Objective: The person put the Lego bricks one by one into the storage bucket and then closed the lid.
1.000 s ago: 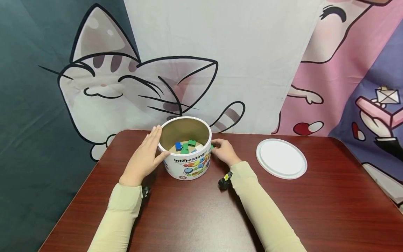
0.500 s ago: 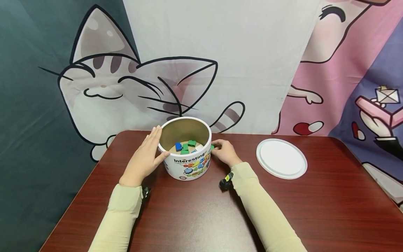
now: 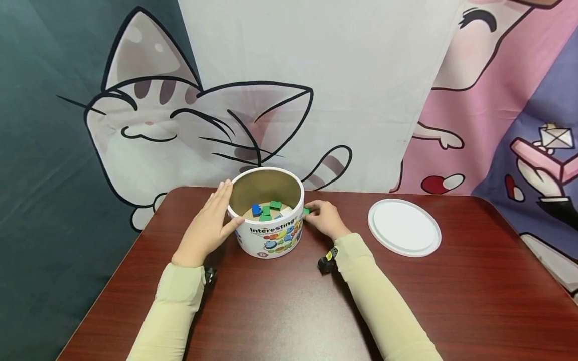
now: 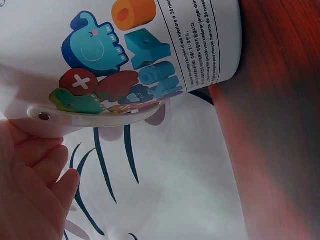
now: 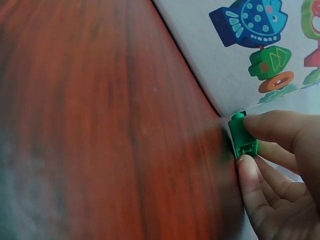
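A round white bucket (image 3: 246,235) printed with "Interesting" and coloured toys stands lidless towards the back of the table. Inside lie several building blocks, among them a blue block (image 3: 256,210) and a green block (image 3: 275,205). My left hand (image 3: 204,225) rests against the bucket's left side and rim, fingers straight; in the left wrist view the bucket's carry handle (image 4: 100,119) shows beside the fingers. Close to the bucket's right side, my right hand (image 3: 326,218) pinches another green block (image 5: 242,136) between thumb and fingers, plain in the right wrist view.
The white round lid (image 3: 404,227) lies flat on the brown wooden table (image 3: 280,311), to the right of the bucket. Behind the table hangs a cloth (image 3: 361,75) printed with cartoon cats. A small black wrist camera (image 3: 326,262) sits at the right cuff.
My right hand has shifted slightly to the right with the green block, a little away from the bucket. The left hand, bucket and lid stay where they were.
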{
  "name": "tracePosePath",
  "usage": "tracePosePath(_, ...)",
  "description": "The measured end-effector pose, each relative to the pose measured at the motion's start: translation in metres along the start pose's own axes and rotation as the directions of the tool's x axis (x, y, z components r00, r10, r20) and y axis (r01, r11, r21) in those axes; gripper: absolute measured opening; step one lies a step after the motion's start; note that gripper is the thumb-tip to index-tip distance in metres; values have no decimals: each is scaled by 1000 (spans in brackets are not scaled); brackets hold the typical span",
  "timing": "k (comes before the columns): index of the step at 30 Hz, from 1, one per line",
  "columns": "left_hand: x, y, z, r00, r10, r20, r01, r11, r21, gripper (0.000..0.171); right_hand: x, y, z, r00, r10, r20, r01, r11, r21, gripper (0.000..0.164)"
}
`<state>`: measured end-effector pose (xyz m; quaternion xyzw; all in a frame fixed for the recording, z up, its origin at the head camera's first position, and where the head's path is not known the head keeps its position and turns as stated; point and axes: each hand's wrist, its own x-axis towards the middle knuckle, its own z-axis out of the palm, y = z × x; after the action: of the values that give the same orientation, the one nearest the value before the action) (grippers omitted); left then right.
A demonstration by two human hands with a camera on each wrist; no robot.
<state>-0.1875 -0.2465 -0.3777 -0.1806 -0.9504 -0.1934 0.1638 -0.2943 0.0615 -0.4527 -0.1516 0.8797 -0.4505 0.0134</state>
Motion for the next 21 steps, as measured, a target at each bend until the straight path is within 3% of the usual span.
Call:
tracePosePath(11,0,0,-1,1000,-5,1,5,1000,-4,91,-3,3,-6,996,-28,-90,29,1000,10,28)
tracePosePath(21,0,2,-1,1000,-2,0,2,1000,-2,89,-11,-6,-15,981,-33,-190,49,996,79,28)
